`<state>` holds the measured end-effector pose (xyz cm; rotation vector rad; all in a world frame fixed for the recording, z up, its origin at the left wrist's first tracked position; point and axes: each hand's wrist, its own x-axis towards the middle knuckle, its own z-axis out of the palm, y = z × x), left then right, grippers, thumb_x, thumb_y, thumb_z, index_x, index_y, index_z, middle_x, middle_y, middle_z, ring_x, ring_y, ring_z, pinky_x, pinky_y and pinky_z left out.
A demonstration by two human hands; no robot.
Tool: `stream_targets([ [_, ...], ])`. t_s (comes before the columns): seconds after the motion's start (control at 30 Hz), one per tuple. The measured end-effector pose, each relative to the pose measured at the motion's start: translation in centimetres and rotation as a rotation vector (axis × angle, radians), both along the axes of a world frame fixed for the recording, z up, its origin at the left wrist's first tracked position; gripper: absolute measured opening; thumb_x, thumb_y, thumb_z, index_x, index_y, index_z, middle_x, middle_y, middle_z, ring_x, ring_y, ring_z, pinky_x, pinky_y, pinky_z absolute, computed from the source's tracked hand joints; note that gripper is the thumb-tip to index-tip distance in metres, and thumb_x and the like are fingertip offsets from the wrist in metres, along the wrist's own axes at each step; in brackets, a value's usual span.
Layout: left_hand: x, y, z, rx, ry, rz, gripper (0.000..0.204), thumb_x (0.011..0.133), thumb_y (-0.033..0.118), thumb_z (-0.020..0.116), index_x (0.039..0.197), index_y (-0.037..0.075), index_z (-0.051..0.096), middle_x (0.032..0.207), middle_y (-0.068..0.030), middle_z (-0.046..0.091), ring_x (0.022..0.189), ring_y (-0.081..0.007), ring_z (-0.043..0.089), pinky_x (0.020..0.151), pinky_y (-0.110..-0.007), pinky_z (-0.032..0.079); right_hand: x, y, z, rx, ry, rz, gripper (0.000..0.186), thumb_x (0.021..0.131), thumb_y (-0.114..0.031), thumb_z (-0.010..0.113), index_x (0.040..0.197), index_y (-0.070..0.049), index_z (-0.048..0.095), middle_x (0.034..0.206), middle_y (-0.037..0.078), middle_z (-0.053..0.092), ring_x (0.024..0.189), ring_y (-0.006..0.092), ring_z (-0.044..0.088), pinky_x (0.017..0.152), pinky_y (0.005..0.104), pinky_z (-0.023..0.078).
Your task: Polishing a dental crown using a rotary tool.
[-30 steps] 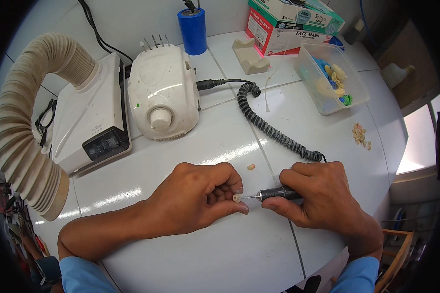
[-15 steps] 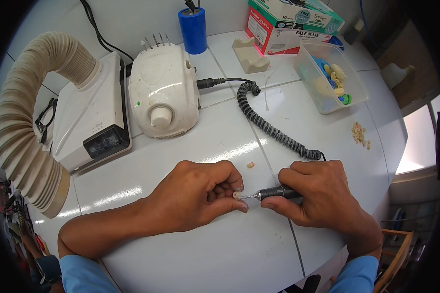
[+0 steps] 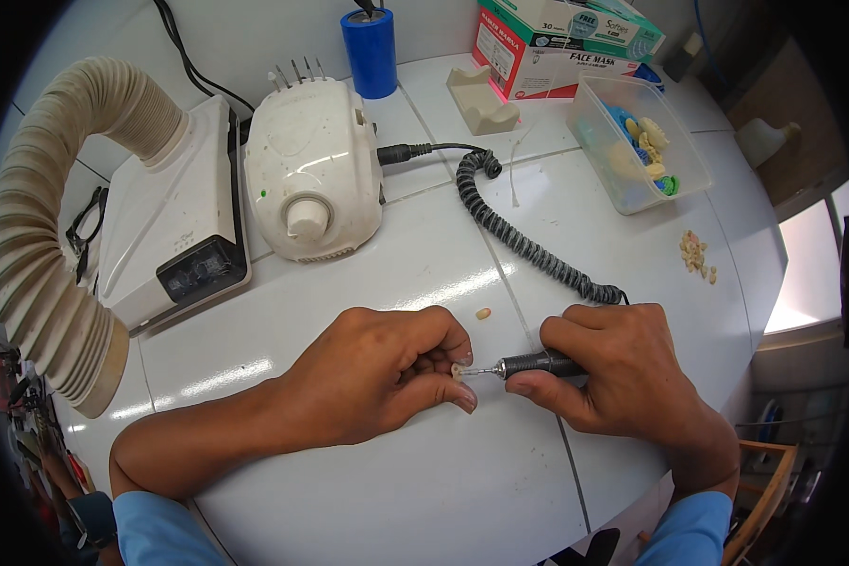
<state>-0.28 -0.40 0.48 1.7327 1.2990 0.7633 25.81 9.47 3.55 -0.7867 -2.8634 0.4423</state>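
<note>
Between the thumb and fingers of my left hand [image 3: 387, 373] is a small cream artificial tooth [image 3: 457, 373]. My right hand [image 3: 623, 373] grips a dark rotary handpiece [image 3: 545, 363], its thumb along the near side. The thin metal bur [image 3: 479, 372] points left and meets the tooth, or nearly so; the exact contact is too small to tell. Another loose tooth [image 3: 484, 313] with a pinkish end lies on the white tabletop [image 3: 377, 500], just beyond my left fingertips. A coiled cord [image 3: 519, 242] runs from near my right hand to the white control unit [image 3: 316, 151].
At left stands a white dust extractor [image 3: 151, 222] with a ribbed hose [image 3: 28, 217]. Behind are a blue can [image 3: 370, 57], a beige handpiece rest [image 3: 482, 102] and stacked boxes [image 3: 557, 71]. A clear tub [image 3: 618, 189] and a pile of teeth [image 3: 693, 251] sit at right.
The handpiece has shifted slightly upward with my right hand, and the tooth appears a little turned in my left fingers. The whole view has moved slightly.
</note>
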Motion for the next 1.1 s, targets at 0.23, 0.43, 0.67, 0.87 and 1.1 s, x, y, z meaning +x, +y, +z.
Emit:
stream_targets([
  [0.23, 0.04, -0.02, 0.35, -0.009, 0.036, -0.002, 0.034, 0.088, 0.019, 0.094, 0.105, 0.002, 0.069, 0.087, -0.0080, 0.078, 0.080, -0.0180, 0.079, 0.072, -0.031, 0.062, 0.05, -0.08, -0.03, -0.005, 0.010, -0.008, 0.051, 0.096, -0.056, 0.080, 0.076, -0.010, 0.068, 0.059, 0.002, 0.057, 0.046, 0.0234, 0.060, 0.042, 0.0391, 0.042],
  [0.43, -0.01, 0.09, 0.23, 0.002, 0.048, -0.012, 0.036, 0.088, 0.021, 0.094, 0.105, 0.002, 0.069, 0.087, -0.0086, 0.078, 0.080, -0.0188, 0.079, 0.071, -0.031, 0.062, 0.04, 0.02, -0.16, 0.007, 0.001, 0.003, 0.051, 0.096, -0.056, 0.080, 0.076, -0.011, 0.068, 0.059, 0.002, 0.057, 0.047, 0.0235, 0.060, 0.043, 0.0391, 0.042],
  [0.67, 0.04, 0.03, 0.16, 0.042, 0.080, -0.020, 0.034, 0.089, 0.021, 0.093, 0.106, 0.003, 0.069, 0.087, -0.0089, 0.078, 0.080, -0.0223, 0.079, 0.071, -0.033, 0.062, 0.06, 0.09, -0.12, 0.015, 0.004, 0.026, 0.051, 0.096, -0.057, 0.080, 0.076, -0.011, 0.068, 0.059, 0.002, 0.057, 0.048, 0.0238, 0.061, 0.043, 0.0395, 0.043],
  [0.87, 0.09, -0.05, -0.05, 0.077, 0.103, -0.028, 0.035, 0.089, 0.023, 0.093, 0.107, 0.004, 0.070, 0.087, -0.0093, 0.078, 0.078, -0.0256, 0.078, 0.070, -0.035, 0.061, 0.02, 0.11, -0.11, 0.009, 0.007, 0.018, 0.051, 0.097, -0.057, 0.079, 0.076, -0.011, 0.067, 0.060, 0.003, 0.057, 0.048, 0.0240, 0.061, 0.043, 0.0398, 0.043],
  [1.1, 0.07, -0.10, -0.13, 0.083, 0.090, -0.038, 0.035, 0.089, 0.024, 0.092, 0.109, 0.004, 0.070, 0.088, -0.0097, 0.077, 0.077, -0.0263, 0.078, 0.069, -0.035, 0.061, 0.05, -0.12, 0.00, 0.002, -0.012, 0.006, 0.051, 0.097, -0.056, 0.079, 0.076, -0.011, 0.067, 0.060, 0.003, 0.058, 0.048, 0.0239, 0.061, 0.043, 0.0401, 0.043],
])
